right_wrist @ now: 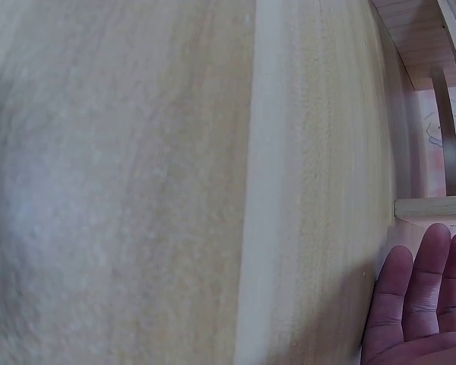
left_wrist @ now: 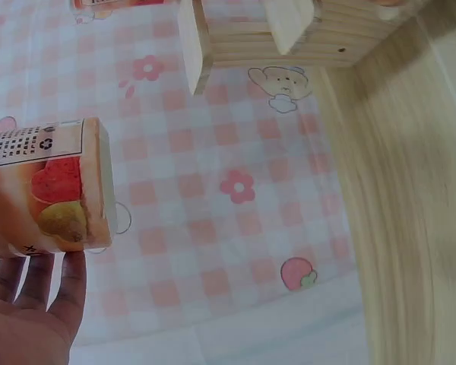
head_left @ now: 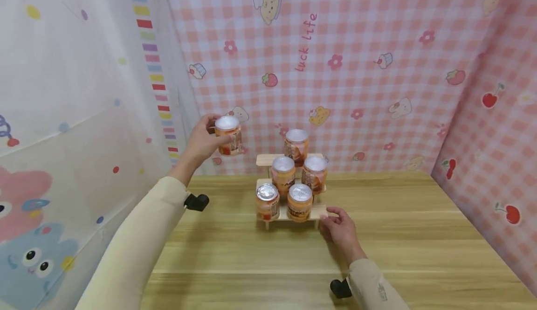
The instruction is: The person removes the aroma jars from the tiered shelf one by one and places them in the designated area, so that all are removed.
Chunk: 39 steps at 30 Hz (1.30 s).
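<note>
My left hand (head_left: 205, 138) holds an orange can (head_left: 229, 137) with a silver lid in the air, left of the wooden tiered rack (head_left: 265, 160). The left wrist view shows the can's printed side (left_wrist: 49, 190), with fingers beneath it. My right hand (head_left: 341, 230) pinches the right end of the rack's bottom step between thumb and fingers. In the right wrist view its fingers (right_wrist: 422, 293) reach toward the rack; the thumb is hidden. On the rack, one can (head_left: 296, 148) stands on top, two on the middle step, and two on the bottom step.
The rack stands on a wood-grain table (head_left: 390, 226). A pink checked cloth (head_left: 356, 86) hangs behind and to the right. At the left hangs a white sheet (head_left: 84, 114) with cartoon prints. Black wrist-worn parts (head_left: 197, 202) show at both sleeves.
</note>
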{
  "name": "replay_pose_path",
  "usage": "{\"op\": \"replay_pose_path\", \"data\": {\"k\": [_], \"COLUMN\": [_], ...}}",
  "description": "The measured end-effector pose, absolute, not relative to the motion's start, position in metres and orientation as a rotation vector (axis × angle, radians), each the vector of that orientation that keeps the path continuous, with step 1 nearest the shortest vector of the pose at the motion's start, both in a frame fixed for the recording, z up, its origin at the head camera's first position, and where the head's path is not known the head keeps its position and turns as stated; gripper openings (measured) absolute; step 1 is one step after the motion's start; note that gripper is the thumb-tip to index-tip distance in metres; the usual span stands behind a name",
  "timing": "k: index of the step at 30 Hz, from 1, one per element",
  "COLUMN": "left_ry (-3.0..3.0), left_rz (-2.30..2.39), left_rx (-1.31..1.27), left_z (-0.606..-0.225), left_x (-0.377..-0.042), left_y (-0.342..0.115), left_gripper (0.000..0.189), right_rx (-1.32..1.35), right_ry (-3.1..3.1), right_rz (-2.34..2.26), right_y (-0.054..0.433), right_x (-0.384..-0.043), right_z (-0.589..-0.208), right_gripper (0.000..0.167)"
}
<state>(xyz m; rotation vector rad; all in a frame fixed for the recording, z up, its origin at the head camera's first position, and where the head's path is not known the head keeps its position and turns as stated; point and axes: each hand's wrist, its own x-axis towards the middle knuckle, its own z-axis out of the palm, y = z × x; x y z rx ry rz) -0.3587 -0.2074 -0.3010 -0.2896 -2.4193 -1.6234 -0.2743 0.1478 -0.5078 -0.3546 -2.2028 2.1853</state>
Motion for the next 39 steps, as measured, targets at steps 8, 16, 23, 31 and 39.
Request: {"op": "replay_pose_path", "data": {"k": [8, 16, 23, 31, 39], "left_ry": [-2.494, -2.544, -2.525, -2.476, -2.405], "left_rz": [-1.626, -1.640, -1.689, -1.799, -1.935], "left_rx": [-0.307, -0.358, -0.408, -0.327, -0.245], "left_z": [-0.306, -0.335, -0.365, -0.411, -0.459], "left_x": [-0.327, -0.297, -0.271, -0.242, -0.222], "left_y": [-0.223, -0.225, -0.218, -0.207, -0.189], "left_gripper": [0.072, 0.073, 0.071, 0.067, 0.066], "right_rx": [-0.351, -0.354, -0.318, -0.317, -0.324], "right_ry": [-2.205, -2.216, -2.215, -2.232, -2.253], "right_rz": [2.176, 2.183, 2.187, 2.187, 2.166], "right_y": [0.146, 0.145, 0.147, 0.148, 0.149], "right_x": [-0.275, -0.277, -0.275, -0.275, -0.272], "right_z": [-0.509, -0.512, -0.510, -0.511, -0.508], "right_gripper": [0.035, 0.034, 0.036, 0.036, 0.037]}}
